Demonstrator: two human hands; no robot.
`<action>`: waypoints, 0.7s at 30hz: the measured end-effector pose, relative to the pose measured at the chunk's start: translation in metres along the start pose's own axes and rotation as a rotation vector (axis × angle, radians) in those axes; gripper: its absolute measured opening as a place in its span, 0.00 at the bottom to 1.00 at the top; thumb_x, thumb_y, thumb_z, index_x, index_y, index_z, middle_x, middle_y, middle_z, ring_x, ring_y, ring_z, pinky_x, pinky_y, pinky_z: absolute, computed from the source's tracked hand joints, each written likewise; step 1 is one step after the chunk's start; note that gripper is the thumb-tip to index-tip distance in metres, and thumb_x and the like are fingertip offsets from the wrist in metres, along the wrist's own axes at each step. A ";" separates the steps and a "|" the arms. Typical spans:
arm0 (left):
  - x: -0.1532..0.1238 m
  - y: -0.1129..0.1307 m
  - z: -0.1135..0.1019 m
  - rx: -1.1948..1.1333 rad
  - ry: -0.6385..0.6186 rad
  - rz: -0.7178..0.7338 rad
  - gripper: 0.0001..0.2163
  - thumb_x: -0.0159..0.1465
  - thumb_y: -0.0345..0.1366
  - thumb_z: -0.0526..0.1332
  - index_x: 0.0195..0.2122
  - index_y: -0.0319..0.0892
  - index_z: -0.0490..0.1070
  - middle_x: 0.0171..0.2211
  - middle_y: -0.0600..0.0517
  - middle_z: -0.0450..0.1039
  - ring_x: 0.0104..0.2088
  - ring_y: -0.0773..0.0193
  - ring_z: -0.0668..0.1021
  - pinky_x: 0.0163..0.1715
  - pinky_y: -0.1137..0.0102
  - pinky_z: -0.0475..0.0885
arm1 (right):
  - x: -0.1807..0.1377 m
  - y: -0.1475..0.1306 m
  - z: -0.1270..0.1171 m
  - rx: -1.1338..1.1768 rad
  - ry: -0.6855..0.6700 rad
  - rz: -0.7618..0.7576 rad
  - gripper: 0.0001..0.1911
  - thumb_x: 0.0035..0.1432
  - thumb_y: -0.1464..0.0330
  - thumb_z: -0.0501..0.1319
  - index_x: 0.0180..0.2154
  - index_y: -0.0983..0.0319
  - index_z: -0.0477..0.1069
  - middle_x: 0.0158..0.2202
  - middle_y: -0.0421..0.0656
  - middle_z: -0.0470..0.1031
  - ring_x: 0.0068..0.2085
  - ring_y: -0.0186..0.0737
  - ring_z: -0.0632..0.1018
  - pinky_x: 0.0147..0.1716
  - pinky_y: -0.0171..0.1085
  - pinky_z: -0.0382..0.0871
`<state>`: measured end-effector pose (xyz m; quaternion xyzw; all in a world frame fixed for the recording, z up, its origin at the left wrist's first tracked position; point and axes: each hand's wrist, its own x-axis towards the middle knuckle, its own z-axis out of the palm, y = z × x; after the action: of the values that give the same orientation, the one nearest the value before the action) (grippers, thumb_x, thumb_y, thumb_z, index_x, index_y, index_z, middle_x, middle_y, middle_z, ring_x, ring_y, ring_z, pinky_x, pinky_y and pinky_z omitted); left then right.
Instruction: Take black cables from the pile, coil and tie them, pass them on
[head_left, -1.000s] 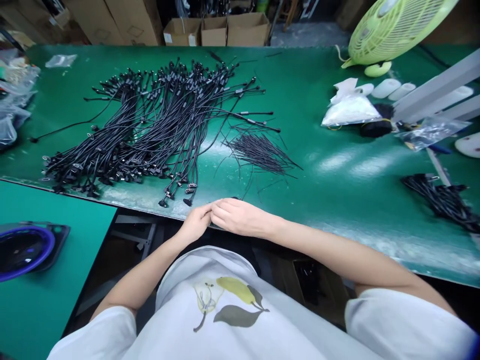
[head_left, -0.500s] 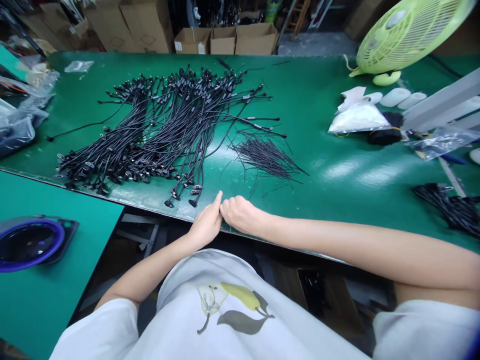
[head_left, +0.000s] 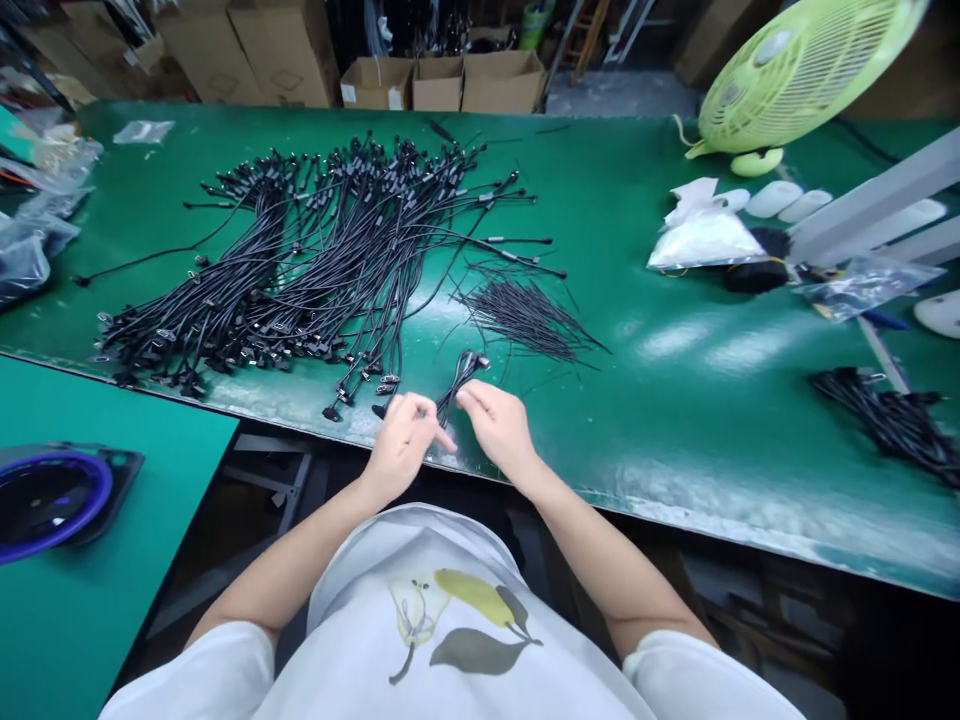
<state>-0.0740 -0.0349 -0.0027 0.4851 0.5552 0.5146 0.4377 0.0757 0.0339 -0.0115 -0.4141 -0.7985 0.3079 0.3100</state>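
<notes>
My left hand [head_left: 405, 445] and my right hand [head_left: 499, 425] meet at the near edge of the green table [head_left: 675, 400]. Between them lies a folded black cable [head_left: 459, 378] with connectors at its far end. My left hand's fingers are curled and pinch the cable's near end. My right hand's fingertips touch the cable beside it. A large pile of black cables [head_left: 315, 265] spreads across the table's left half. A small heap of thin black ties [head_left: 525, 312] lies just beyond my right hand.
A green fan [head_left: 795, 70] stands at the back right, near white plastic bags [head_left: 701, 235] and white rails [head_left: 870, 200]. Another black cable bundle [head_left: 892, 415] lies at the right. A blue-rimmed device [head_left: 52, 495] sits on a lower green table at left. Cardboard boxes [head_left: 442, 80] line the back.
My hands were pressed together at the table's edge. They have moved apart and slightly forward, and a folded black cable now shows between them. My right elbow has drawn in.
</notes>
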 end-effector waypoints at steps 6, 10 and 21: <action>0.012 -0.012 -0.004 -0.406 -0.070 -0.326 0.33 0.63 0.64 0.46 0.25 0.39 0.75 0.27 0.48 0.69 0.32 0.61 0.70 0.37 0.67 0.67 | -0.012 -0.014 -0.001 -0.162 -0.092 -0.302 0.17 0.67 0.67 0.48 0.29 0.61 0.70 0.29 0.44 0.74 0.33 0.39 0.73 0.36 0.36 0.61; 0.009 0.004 -0.015 -0.209 -0.100 -0.089 0.19 0.63 0.52 0.59 0.33 0.40 0.80 0.36 0.48 0.67 0.40 0.60 0.70 0.43 0.67 0.67 | -0.013 -0.008 0.002 -0.008 -0.190 -0.135 0.17 0.68 0.64 0.49 0.29 0.60 0.69 0.28 0.42 0.73 0.31 0.36 0.71 0.32 0.34 0.60; -0.021 -0.008 0.010 0.233 -0.177 0.190 0.12 0.67 0.32 0.53 0.36 0.43 0.77 0.41 0.47 0.66 0.41 0.61 0.72 0.43 0.67 0.68 | -0.032 -0.001 0.002 0.176 -0.054 0.045 0.14 0.69 0.64 0.47 0.39 0.61 0.69 0.37 0.43 0.73 0.39 0.37 0.73 0.40 0.34 0.63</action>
<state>-0.0614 -0.0538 -0.0117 0.6262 0.5220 0.4413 0.3750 0.0891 0.0060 -0.0196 -0.3949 -0.7668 0.3949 0.3166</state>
